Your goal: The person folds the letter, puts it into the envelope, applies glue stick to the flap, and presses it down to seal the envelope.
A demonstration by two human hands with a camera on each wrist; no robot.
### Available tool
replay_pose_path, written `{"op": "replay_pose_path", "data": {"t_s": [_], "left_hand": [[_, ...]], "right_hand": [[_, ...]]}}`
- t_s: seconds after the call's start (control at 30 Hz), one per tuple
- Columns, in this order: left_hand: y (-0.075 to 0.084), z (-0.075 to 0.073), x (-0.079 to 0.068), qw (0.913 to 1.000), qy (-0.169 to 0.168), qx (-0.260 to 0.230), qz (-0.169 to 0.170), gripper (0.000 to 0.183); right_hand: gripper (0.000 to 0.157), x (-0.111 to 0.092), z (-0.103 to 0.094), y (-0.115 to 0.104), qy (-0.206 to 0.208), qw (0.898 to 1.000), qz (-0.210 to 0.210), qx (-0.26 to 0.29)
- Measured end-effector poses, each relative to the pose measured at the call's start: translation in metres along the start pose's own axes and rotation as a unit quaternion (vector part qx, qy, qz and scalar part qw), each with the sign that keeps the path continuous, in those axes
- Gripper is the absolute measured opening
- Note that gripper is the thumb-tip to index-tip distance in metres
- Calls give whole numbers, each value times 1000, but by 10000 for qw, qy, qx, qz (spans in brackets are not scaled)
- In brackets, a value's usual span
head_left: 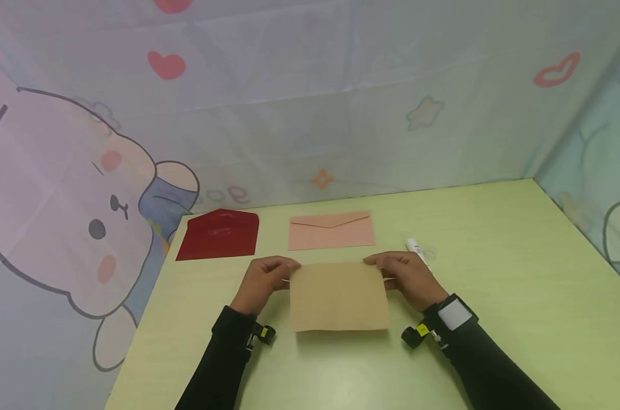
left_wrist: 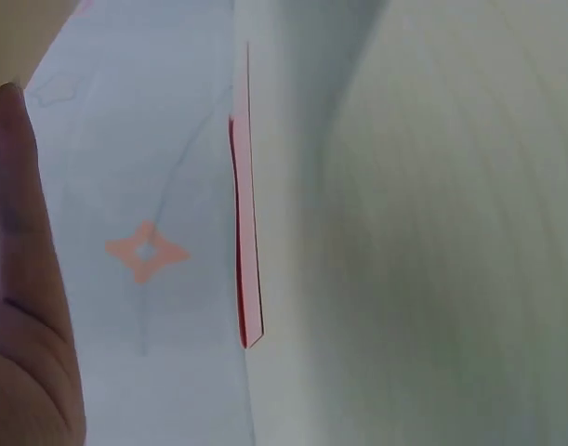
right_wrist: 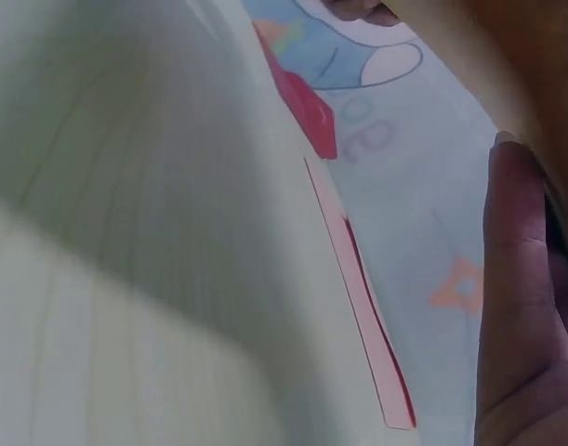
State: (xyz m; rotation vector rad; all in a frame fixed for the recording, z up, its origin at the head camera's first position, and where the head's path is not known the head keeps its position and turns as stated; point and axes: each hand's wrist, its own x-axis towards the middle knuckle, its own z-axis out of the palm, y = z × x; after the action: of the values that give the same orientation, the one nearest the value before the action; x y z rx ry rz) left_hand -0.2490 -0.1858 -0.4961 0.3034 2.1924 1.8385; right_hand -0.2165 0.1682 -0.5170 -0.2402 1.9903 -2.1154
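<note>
Between both hands a plain brown kraft envelope is held up above the table, its lower edge casting a shadow. The left hand pinches its upper left corner, and the right hand pinches the upper right one. In the left wrist view, a finger of the left hand reaches up to the envelope's edge. A finger of the right hand lies along the brown paper in the right wrist view. Just beyond the held envelope lies a pink envelope, its pointed flap folded down.
A dark red envelope lies at the table's back left, flap pointing to the wall. Partly hidden behind the right hand is a white pen-like stick. The pale yellow table meets a printed cloth at its back edge.
</note>
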Motion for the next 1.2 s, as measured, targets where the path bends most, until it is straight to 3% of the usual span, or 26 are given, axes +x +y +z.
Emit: {"op": "replay_pose_path", "data": {"t_s": [0.1,0.2,0.27,0.3,0.37,0.47,0.53,0.57,0.6,0.67,0.77,0.83,1.1,1.2], "left_hand": [[3,4,1,9995,123,287,-35,32],[4,9,-1,9979,136,632,-45,35],[4,12,-3,9963,125,844,-40,28],[5,13,-4,9956,126,927,-27,24],[6,17,-6,9946,144,1031,6,17],[9,22,-8,9933,214,1126,109,15],[12,25,-8,9925,242,1181,199,14],[13,27,-8,9920,244,1214,252,14],[15,28,-8,9914,236,1247,320,13],[17,31,-7,9904,226,1296,419,12],[21,35,-6,9887,211,1378,544,10],[23,37,-6,9876,264,1430,585,10],[27,30,-5,9853,510,1502,629,11],[27,25,-3,9858,602,1468,549,12]], "right_hand": [[23,2,2,-2,212,9981,9,-580],[33,2,5,-5,372,9912,14,-1268],[35,1,8,-7,465,9782,-202,-2012],[36,1,11,-9,509,9668,-384,-2476],[37,1,19,-14,573,9289,-879,-3552],[41,8,38,-22,585,8396,-1900,-5055],[45,13,53,-30,447,7917,-2382,-5607],[45,16,61,-34,334,7778,-2509,-5753],[43,18,69,-38,213,7708,-2550,-5835],[31,23,84,-47,-26,7663,-2406,-5957],[7,28,98,-56,-270,7729,-1902,-6047],[7,31,102,-57,-333,7707,-1663,-6142],[15,30,86,-54,-178,8040,-1469,-5758],[16,25,76,-54,-66,8090,-1420,-5703]]}}
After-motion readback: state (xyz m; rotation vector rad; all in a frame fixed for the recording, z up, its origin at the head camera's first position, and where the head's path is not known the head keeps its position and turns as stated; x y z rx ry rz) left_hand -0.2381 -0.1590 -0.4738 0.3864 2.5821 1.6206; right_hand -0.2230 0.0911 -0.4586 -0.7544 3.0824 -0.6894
